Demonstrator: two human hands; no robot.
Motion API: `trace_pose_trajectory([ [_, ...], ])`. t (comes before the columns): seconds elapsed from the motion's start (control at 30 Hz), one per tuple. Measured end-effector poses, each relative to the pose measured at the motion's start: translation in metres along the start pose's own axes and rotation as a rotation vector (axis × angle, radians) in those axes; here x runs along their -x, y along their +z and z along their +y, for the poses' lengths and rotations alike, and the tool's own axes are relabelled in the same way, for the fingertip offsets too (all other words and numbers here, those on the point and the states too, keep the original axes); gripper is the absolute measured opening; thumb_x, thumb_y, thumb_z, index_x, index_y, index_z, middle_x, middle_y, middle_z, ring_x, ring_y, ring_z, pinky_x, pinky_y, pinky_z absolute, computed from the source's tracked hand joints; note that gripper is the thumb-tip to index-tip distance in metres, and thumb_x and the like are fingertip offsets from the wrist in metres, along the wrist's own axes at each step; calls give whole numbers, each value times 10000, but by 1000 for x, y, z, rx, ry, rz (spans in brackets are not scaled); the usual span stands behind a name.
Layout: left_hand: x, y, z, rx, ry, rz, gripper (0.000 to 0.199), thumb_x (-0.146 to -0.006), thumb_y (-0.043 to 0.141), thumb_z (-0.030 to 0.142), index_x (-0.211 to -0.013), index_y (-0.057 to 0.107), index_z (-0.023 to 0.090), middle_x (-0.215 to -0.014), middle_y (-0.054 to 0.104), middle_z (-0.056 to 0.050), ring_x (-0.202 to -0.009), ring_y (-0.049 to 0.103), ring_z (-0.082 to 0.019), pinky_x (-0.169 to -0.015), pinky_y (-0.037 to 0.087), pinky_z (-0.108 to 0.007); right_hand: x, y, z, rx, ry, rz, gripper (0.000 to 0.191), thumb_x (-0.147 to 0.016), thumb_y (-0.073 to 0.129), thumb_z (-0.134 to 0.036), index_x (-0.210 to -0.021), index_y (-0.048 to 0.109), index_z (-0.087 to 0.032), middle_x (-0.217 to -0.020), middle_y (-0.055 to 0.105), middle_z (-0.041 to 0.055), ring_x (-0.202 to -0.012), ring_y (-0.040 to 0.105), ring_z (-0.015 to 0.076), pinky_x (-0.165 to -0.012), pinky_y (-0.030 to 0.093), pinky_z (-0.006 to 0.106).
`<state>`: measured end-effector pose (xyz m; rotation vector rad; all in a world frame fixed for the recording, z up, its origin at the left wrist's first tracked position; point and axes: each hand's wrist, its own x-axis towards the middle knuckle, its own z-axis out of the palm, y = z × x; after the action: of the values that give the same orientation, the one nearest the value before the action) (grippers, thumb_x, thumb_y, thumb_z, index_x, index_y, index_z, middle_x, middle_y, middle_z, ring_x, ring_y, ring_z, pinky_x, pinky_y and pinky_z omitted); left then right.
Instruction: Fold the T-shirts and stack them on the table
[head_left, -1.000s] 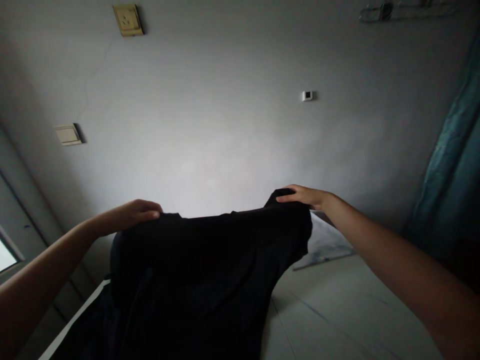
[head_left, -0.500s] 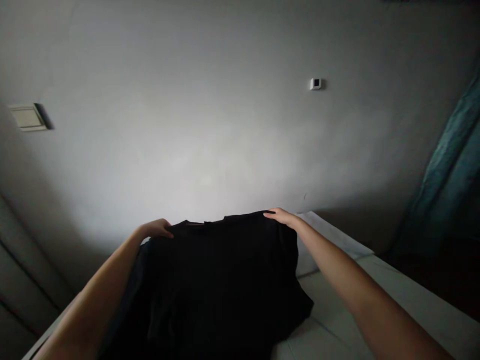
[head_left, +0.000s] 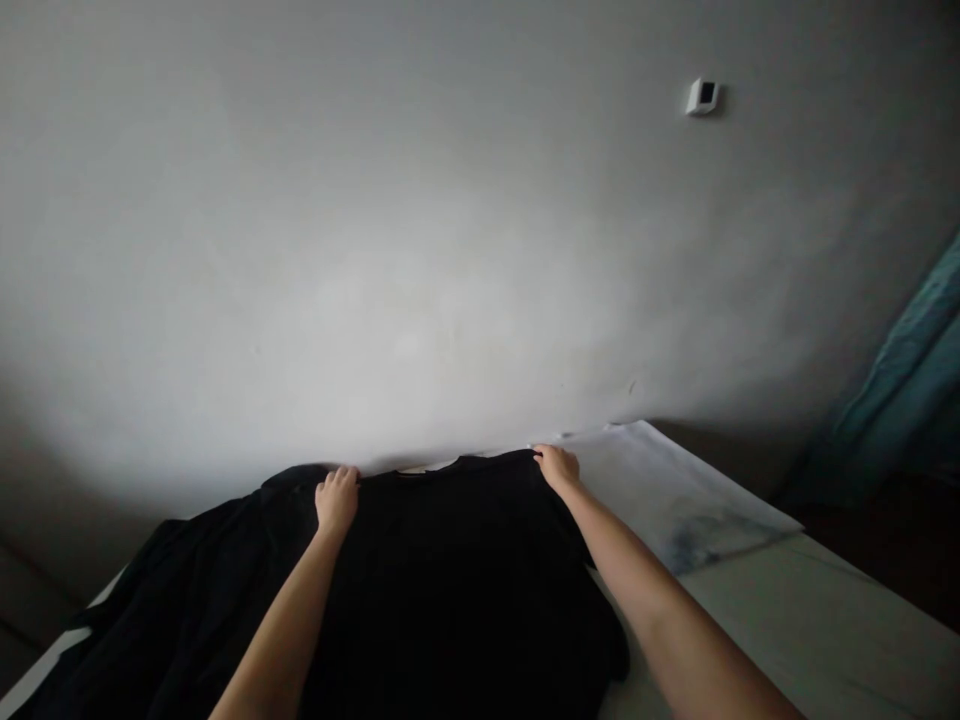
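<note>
A black shirt (head_left: 457, 590) lies across the table (head_left: 840, 620), its top edge near the wall (head_left: 412, 260) and its lower part running out of the bottom of the view. The person's left hand (head_left: 337, 497) has its grip on the shirt's upper edge, to the left of the neckline, with the fingers curled over the cloth; the thumb is hard to make out. The right hand (head_left: 557, 467) grasps the opposite shoulder, thumb and fingers pinched on the corner of the fabric. Between the two hands the top edge is drawn fairly straight, dipping a little at the neck opening, where a thin pale strip shows. Both bare forearms come up from the lower edge of the view, the right one passing over the shirt's right side. To the left of the left hand, more dark cloth (head_left: 187, 590) spreads in folds toward the table's left edge; in the dim light one cannot tell whether it is a separate piece. To the right, a white sheet (head_left: 637, 475) with a grayish smudge lies on the table near the wall, just beside the right hand. A small white device (head_left: 703, 97) with a dark square face sits high on the wall, and a teal curtain (head_left: 900, 360) hangs at the far right.
</note>
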<state>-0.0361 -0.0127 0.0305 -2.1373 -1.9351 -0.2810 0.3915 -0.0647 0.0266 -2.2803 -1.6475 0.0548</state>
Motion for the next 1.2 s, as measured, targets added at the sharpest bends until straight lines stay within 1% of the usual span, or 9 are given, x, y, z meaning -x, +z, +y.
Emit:
trace_pose_trajectory([
  [0.17,19,1,2,-78,37,45,333,-898,427,166,-1183,599,162,-1171,600,-161,-1101,529,-305,-909,397,-414,22,6,-14,110,-31,55,406,-885,499,-125,-1280,591,-148,-1286,589,202,-1196,549,305,-998,405,427],
  [0.3,50,-33,13,40,170,31,272,-888,516,220,-1144,603,186,-1189,593,-138,-1145,494,-300,-971,338,-446,72,-2,-30,58,-363,114,510,-895,563,-217,-1393,478,-147,-1474,410,214,-1345,409,321,-1079,350,464],
  [0.43,130,-79,37,288,516,-79,129,-922,525,294,-982,614,223,-1079,618,-63,-1048,531,-235,-938,334,-409,160,-20,-35,-160,-830,63,428,-918,575,-308,-1335,528,-221,-1411,479,142,-1302,453,280,-1065,382,466],
  [0.53,204,-108,51,422,802,-284,168,-944,518,364,-894,602,227,-953,619,-17,-926,558,-183,-863,348,-348,227,-32,-28,-285,-1111,-26,210,-944,559,-325,-1095,657,-217,-1120,627,89,-1042,590,209,-925,464,368],
  [0.63,261,-124,60,470,928,-478,265,-899,568,501,-920,589,238,-939,620,1,-877,567,-170,-796,366,-315,271,-36,-14,-250,-1319,-122,263,-939,564,-444,-912,684,-211,-892,646,48,-828,593,173,-760,462,306],
  [0.73,293,-124,66,372,885,-469,382,-814,646,543,-1014,566,229,-1041,613,-38,-956,564,-226,-816,394,-344,286,-33,3,-158,-1407,-197,383,-907,557,-568,-910,688,-208,-832,643,37,-757,578,168,-660,433,285],
  [0.87,302,-111,75,255,790,-379,162,-830,528,197,-990,547,209,-1055,606,-71,-956,571,-230,-813,429,-352,287,-29,15,-140,-1348,-175,466,-887,561,-600,-1116,679,-212,-1038,657,87,-882,594,201,-730,458,313],
  [1.03,278,-90,85,729,447,-416,137,-794,476,139,-903,506,216,-835,609,0,-796,595,-163,-737,454,-279,299,-23,-3,-179,-1217,-173,664,-758,685,-633,-1258,631,-200,-1193,602,135,-1052,542,272,-873,460,406],
  [1.2,247,-71,96,1009,125,-300,156,-744,534,160,-888,505,210,-836,607,9,-838,606,-160,-798,473,-290,302,-15,-30,-178,-1085,-193,325,-813,614,-162,-1119,709,-222,-1101,655,98,-1019,540,242,-875,455,378],
])
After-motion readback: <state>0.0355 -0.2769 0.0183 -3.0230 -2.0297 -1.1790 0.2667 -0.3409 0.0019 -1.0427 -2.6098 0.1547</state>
